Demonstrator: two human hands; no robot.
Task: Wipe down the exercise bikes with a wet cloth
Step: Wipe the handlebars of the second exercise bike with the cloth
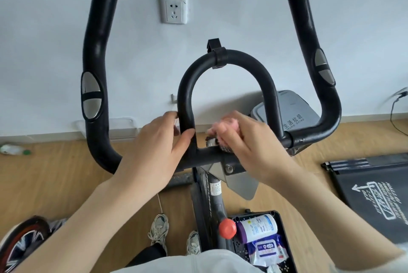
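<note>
The exercise bike's black handlebars (225, 58) fill the middle of the head view, with two long outer grips and a central loop. My left hand (154, 149) grips the left base of that loop, thumb across its front. My right hand (245, 142) is closed on a pink cloth (227, 123), which it presses against the crossbar just right of the loop. Most of the cloth is hidden under my fingers. The bike's stem and a red knob (227, 228) show below.
A black basket (284, 239) of wipes and a white bottle sits on the wooden floor at lower right. A grey bin (293, 107) stands against the wall behind the bars. A black treadmill mat (375, 186) lies at right, a wheel (19, 246) at lower left.
</note>
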